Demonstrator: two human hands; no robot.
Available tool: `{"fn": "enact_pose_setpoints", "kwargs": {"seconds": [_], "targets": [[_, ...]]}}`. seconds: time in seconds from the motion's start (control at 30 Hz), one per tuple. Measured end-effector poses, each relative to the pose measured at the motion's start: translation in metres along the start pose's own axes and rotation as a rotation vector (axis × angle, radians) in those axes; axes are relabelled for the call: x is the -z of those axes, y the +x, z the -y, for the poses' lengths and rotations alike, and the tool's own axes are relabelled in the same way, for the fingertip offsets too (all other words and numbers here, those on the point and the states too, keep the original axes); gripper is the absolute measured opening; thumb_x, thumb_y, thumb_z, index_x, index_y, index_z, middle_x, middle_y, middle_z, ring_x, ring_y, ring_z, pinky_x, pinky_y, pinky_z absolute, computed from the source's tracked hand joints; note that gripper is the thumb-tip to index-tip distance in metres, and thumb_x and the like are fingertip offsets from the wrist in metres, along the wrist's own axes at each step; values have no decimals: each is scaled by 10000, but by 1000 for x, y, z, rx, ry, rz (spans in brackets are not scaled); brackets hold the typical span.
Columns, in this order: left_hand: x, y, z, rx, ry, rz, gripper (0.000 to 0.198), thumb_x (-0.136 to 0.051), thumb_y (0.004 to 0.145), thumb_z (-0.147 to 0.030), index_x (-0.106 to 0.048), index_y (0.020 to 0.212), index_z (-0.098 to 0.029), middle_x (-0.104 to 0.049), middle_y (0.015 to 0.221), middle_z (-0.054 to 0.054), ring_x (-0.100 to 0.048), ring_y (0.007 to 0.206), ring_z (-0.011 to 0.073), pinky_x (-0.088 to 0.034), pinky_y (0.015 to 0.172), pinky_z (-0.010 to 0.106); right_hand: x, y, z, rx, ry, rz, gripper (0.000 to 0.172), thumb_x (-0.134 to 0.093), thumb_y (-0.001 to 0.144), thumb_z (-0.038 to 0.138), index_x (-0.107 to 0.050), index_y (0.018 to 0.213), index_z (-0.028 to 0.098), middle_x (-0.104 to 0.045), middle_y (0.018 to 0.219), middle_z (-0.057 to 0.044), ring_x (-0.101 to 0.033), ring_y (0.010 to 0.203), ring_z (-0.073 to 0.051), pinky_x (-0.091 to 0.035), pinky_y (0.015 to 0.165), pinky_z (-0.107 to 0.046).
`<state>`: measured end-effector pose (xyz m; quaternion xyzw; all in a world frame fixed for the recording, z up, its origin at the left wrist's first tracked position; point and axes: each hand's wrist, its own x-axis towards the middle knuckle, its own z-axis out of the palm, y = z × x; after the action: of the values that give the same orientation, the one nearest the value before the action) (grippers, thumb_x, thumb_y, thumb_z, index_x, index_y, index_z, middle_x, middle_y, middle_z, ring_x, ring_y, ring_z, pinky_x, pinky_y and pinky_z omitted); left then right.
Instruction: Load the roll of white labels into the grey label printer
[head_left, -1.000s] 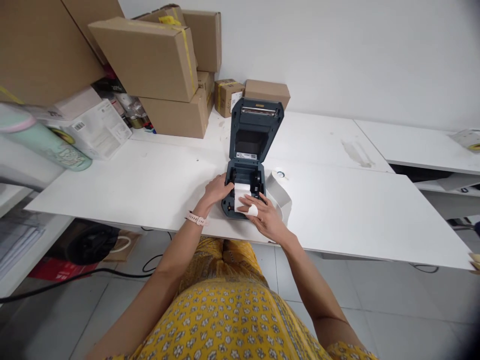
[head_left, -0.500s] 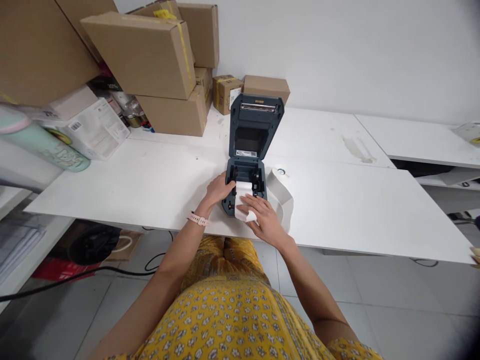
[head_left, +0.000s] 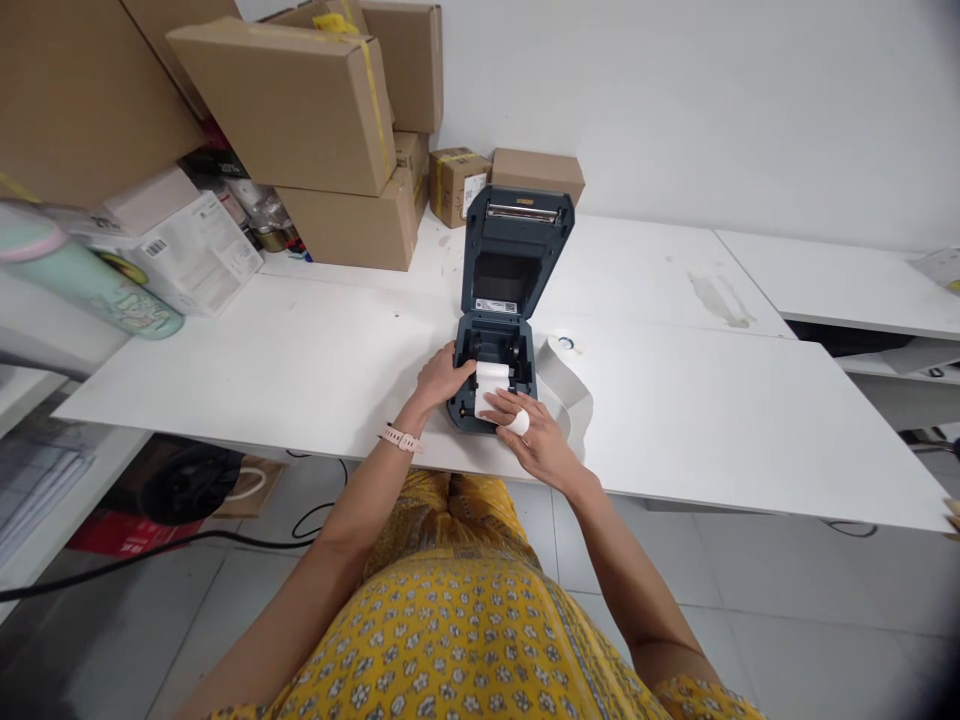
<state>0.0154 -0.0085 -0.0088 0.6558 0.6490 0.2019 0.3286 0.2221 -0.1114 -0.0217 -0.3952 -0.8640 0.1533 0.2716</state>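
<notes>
A dark grey label printer (head_left: 459, 415) stands on the white table with its lid (head_left: 517, 250) raised. White label paper (head_left: 492, 372) lies across the printer's open bay. My left hand (head_left: 441, 378) grips the printer's left side, its thumb reaching over the edge beside the paper. Over the front of the bay, my right hand (head_left: 536, 435) has its fingers on the paper, and a curled white paper end (head_left: 519, 422) pokes out between thumb and fingers. Its palm hides the printer's front right corner. A loose white paper strip (head_left: 570, 395) stands curved on edge right of the printer.
Cardboard boxes (head_left: 292, 110) are stacked at the back left, with smaller boxes (head_left: 536, 170) behind the printer. A mint green bottle (head_left: 97, 280) and a white box (head_left: 191, 255) are at the left. The table's front edge (head_left: 675, 495) runs close to my body.
My right hand has shifted slightly to the right, and the curled paper end now sits higher between its fingers. The left hand keeps its hold on the printer. The view has shifted a little.
</notes>
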Motion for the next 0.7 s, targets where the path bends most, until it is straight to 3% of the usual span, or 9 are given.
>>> {"fn": "enact_pose_setpoints", "kwargs": {"seconds": [0.4,0.5,0.6,0.7], "targets": [[1,-1,3,-24,-59,11,509,-517,912,-481,-576,1346,-220,-673,1377,100,-634,1250,294,-485,1055,417,2,-1,2,-9,3,31,365,-422,1068,312,-615,1377,298,-551,1540,-29,-427,1497,-237,-353,1233,-558],[0,-8,0,-9,-103,-11,615,-517,923,-503,-475,1463,-211,-556,1522,123,-538,1389,299,-436,1129,421,5,-4,3,14,-20,69,392,-501,1037,325,-583,1419,288,-505,1575,-48,-397,1515,-262,-334,1239,-590],[-6,-23,0,-22,-191,-46,803,-541,918,-537,-257,1591,-206,-337,1668,139,-372,1521,295,-345,1214,426,30,-5,5,64,7,179,527,-637,964,367,-531,1477,309,-465,1600,-55,-385,1518,-304,-363,1214,-627],[-18,-42,6,-103,-313,-54,1031,-679,818,-594,-158,1618,-206,-243,1699,163,-248,1569,348,-251,1260,503,77,8,4,83,140,185,500,-626,973,388,-542,1465,366,-597,1495,-21,-554,1399,-270,-469,1162,-552]]}}
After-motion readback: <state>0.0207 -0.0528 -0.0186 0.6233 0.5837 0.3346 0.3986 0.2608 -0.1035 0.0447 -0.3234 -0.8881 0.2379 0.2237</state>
